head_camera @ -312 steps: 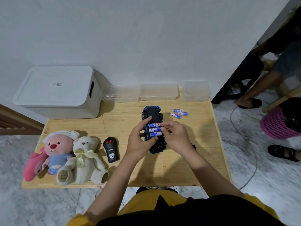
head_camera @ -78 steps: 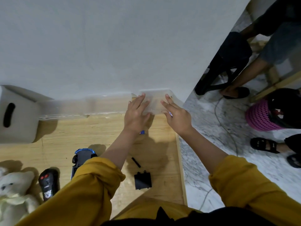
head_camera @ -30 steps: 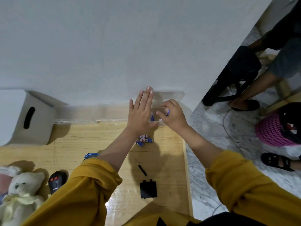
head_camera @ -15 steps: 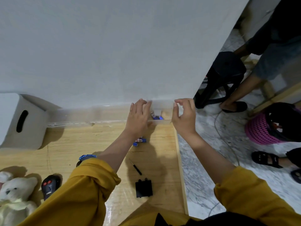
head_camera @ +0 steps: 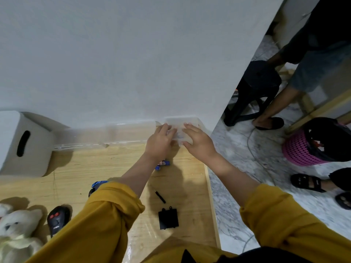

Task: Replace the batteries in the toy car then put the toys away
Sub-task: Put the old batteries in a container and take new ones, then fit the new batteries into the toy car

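We have both hands flat on the lid of the small clear box (head_camera: 179, 128) against the wall, left hand (head_camera: 160, 143) and right hand (head_camera: 197, 142) with fingers spread apart and gripping nothing. To seat it well, we should press evenly at both edges. Loose batteries (head_camera: 163, 164) lie on the counter (head_camera: 106, 168) just behind our left fingers, the toy car (head_camera: 96, 185) mostly hidden under the sleeve.

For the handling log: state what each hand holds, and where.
Neither hand grips anything. The left hand and right hand lie flat, fingers spread, on the lid of the clear plastic box by the wall, apparently pressing it shut.
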A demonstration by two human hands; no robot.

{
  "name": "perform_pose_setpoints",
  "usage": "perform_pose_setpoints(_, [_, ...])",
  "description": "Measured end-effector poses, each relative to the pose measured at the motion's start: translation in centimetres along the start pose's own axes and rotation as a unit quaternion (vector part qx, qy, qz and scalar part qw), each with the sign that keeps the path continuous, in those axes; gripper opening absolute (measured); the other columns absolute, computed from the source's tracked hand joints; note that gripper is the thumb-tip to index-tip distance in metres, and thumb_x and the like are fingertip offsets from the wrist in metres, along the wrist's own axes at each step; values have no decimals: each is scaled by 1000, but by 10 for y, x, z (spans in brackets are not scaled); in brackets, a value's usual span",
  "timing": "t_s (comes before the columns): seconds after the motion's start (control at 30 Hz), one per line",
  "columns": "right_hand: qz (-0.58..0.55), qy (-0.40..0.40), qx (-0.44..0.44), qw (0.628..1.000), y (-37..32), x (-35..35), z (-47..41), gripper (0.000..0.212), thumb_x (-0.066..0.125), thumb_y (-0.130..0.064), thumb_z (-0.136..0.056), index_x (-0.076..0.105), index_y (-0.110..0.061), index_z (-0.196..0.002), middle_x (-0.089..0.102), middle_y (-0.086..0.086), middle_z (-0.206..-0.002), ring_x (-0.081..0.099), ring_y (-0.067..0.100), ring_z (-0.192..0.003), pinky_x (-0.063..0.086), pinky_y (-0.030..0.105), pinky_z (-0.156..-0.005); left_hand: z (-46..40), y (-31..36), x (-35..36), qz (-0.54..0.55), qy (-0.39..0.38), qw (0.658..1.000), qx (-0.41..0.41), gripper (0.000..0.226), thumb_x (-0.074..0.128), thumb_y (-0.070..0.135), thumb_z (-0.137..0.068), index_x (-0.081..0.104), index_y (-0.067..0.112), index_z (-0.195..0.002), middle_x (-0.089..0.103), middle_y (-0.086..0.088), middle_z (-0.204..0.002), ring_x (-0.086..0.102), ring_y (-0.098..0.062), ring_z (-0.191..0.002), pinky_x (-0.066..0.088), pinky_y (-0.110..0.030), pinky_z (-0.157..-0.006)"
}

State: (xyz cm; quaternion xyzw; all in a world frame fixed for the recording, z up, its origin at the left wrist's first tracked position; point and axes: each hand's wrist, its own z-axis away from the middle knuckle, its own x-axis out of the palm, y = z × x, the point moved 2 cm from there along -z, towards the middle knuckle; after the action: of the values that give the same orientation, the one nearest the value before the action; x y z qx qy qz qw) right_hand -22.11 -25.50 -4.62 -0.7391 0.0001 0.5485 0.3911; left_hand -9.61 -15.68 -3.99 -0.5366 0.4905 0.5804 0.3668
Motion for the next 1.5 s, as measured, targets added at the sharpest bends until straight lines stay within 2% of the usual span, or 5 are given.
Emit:
perform_pose_setpoints(0.37, [113, 61, -80, 989, 1, 8, 3, 37, 77, -15, -75, 65, -3, -108, 65, 12, -121, 60, 27, -116, 53, 35, -87, -1, -1, 5, 30, 0, 999, -13, 54, 82, 0, -60, 64, 2, -111, 62, -26, -109, 63, -41, -97, 56, -41, -51])
perform_pose_setpoints(0.63, [112, -12, -5, 994, -11, 7, 0, 44, 56, -20, -92, 48, -3, -131, 38, 11, -148, 29, 22, -141, 34, 39, -109, 12, 1, -14, 14, -33, 999, -36, 58, 54, 27, -91, 33, 13, -143, 31, -11, -150, 26, -27, -139, 17, -41, -112])
perform_pose_setpoints(0.87, [100, 29, -164, 981, -57, 31, 26, 25, 63, -15, -82, 66, -6, -105, 64, 12, -104, 61, 30, -98, 53, 37, -80, 105, 2, -17, 118, 49, 979, -156, 59, 58, 30, -89, 37, 14, -142, 27, -13, -152, 18, -28, -143, 8, -54, -114])
perform_pose_setpoints(1.17, [135, -120, -80, 980, -64, 98, 32, 46, 57, -46, -87, 55, -26, -129, 50, 10, -129, 44, 34, -116, 35, 42, -98, 218, -19, -16, 113, 61, 926, -355, 63, 67, 33, -82, 42, 18, -139, 25, -13, -152, 16, -34, -142, 9, -65, -108])
perform_pose_setpoints(1.5, [139, -93, -91, 982, -62, 110, 21, 24, 46, -40, -92, 53, -19, -102, 58, 3, -97, 57, 26, -85, 50, 35, -60, 297, -46, -18, 157, 80, 867, -465, 73, 60, 51, -78, 39, 17, -140, 27, -13, -151, 23, -35, -138, 18, -61, -109])
